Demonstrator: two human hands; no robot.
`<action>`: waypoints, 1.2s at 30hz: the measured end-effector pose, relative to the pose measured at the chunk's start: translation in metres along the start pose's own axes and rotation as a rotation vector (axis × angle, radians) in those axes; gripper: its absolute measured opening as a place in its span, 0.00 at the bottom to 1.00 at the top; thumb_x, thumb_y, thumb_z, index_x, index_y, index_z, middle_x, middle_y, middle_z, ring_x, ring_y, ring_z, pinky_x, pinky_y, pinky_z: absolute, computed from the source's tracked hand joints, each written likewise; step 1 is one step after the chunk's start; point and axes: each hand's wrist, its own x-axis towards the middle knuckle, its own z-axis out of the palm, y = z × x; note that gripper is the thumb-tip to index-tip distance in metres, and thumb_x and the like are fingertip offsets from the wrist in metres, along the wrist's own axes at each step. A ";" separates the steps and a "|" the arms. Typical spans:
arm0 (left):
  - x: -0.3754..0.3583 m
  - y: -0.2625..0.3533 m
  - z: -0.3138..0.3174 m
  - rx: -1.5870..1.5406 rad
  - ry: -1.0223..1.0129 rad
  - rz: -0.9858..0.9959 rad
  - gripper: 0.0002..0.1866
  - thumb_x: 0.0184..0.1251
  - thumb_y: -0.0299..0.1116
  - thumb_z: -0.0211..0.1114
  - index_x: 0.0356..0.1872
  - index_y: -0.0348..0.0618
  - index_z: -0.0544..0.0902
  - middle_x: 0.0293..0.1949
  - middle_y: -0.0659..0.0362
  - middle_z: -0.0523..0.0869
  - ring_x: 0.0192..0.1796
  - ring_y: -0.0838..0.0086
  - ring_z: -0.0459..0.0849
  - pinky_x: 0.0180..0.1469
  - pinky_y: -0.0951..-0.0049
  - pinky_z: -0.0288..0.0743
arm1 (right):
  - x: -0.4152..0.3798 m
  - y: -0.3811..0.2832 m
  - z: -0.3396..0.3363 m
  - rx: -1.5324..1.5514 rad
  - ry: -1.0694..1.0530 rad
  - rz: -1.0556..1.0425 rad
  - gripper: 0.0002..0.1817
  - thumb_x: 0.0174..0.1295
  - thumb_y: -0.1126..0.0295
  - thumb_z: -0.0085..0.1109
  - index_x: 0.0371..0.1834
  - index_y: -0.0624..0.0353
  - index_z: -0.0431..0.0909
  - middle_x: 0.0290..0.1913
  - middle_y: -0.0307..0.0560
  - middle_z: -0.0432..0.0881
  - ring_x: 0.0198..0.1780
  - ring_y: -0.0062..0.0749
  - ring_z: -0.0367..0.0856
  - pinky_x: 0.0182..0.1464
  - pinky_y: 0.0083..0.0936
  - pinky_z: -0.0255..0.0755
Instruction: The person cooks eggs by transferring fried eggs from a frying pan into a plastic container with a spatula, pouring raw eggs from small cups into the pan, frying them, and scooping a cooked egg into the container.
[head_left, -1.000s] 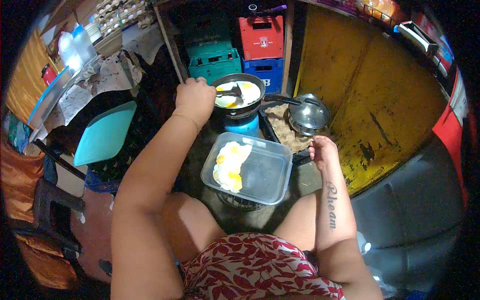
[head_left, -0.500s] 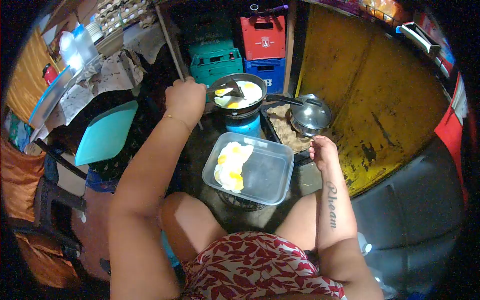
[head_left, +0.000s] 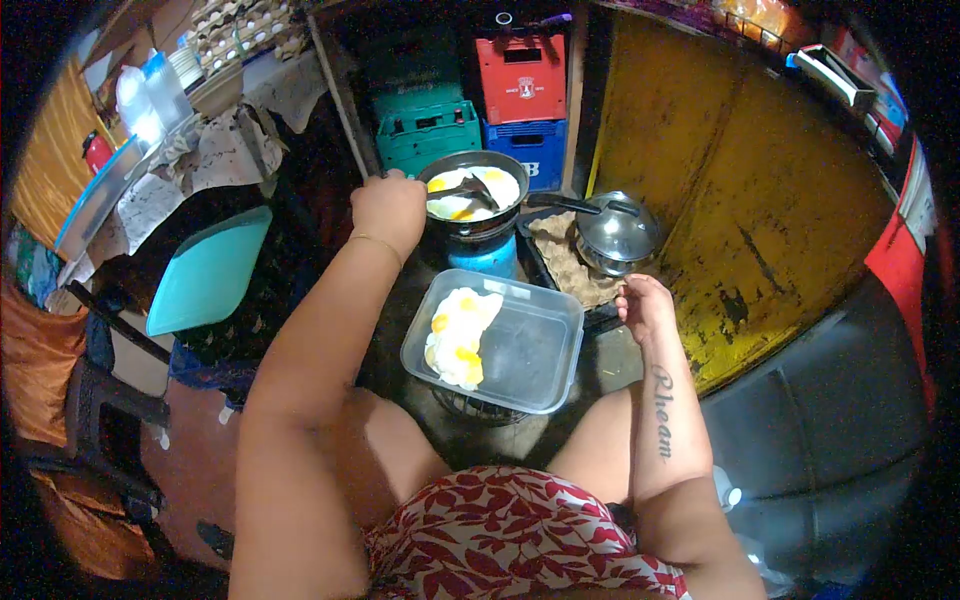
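My left hand (head_left: 388, 215) is closed around the handle of a dark spatula (head_left: 479, 191). The spatula's blade is over the right part of a black frying pan (head_left: 437, 161), among fried eggs (head_left: 501, 184) with yellow yolks. The pan sits on a blue-sided stove (head_left: 490, 258). My right hand (head_left: 647, 304) rests palm up, fingers curled in with nothing visible in them, just below a lidded metal pot (head_left: 618, 236). Between my knees stands a clear plastic container (head_left: 530, 345), with several cooked eggs (head_left: 460, 340) lying in its left half.
The pan's handle (head_left: 565, 202) points right, towards the pot. Under the pot lies a cardboard egg tray (head_left: 565, 258). Green (head_left: 430, 140), red (head_left: 522, 80) and blue (head_left: 530, 150) crates are stacked behind the stove. A turquoise lid (head_left: 212, 272) is at left.
My left hand has moved right, closer to the pan. The spatula's blade has shifted right, and the egg it was lifting at the left now lies lower in the pan. My right hand stays put.
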 end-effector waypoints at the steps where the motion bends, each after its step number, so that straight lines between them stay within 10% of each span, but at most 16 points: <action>1: 0.002 0.001 0.003 -0.031 -0.008 -0.028 0.12 0.63 0.29 0.56 0.41 0.46 0.87 0.46 0.52 0.84 0.47 0.55 0.84 0.44 0.55 0.80 | 0.000 0.000 0.000 0.007 -0.001 0.001 0.05 0.61 0.72 0.56 0.39 0.56 0.72 0.27 0.43 0.77 0.22 0.30 0.75 0.20 0.23 0.69; 36: -0.004 -0.006 0.011 -0.292 -0.074 -0.048 0.13 0.61 0.27 0.54 0.41 0.44 0.86 0.43 0.46 0.85 0.45 0.53 0.85 0.47 0.57 0.80 | -0.008 -0.006 0.002 -0.011 0.017 -0.010 0.05 0.62 0.71 0.57 0.39 0.57 0.73 0.27 0.43 0.78 0.23 0.29 0.75 0.21 0.23 0.69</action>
